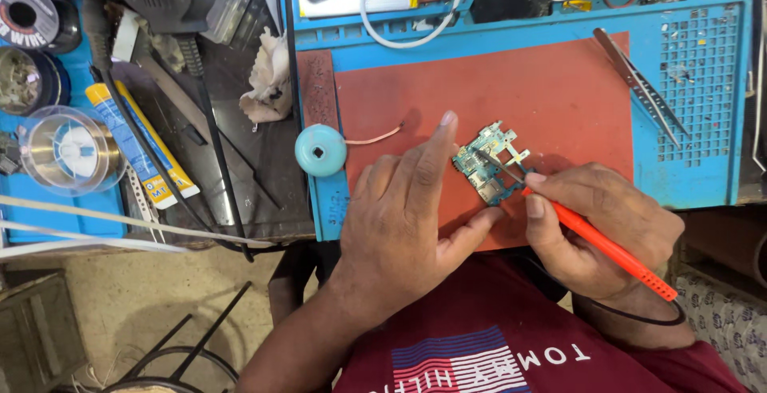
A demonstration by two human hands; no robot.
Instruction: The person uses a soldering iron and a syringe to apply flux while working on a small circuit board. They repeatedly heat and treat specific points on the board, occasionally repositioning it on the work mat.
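Here, circuit board (489,161) between left hand (403,217) and right hand (599,229).

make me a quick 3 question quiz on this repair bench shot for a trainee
1. True or false: the right hand holds the orange-handled tool with its tip on the small circuit board.
2. Which lies untouched on the blue mat? A) tweezers B) hammer C) scissors
3. Fill in: the left hand steadies the board on the ___ pad.

Key: 1 true; 2 A; 3 red
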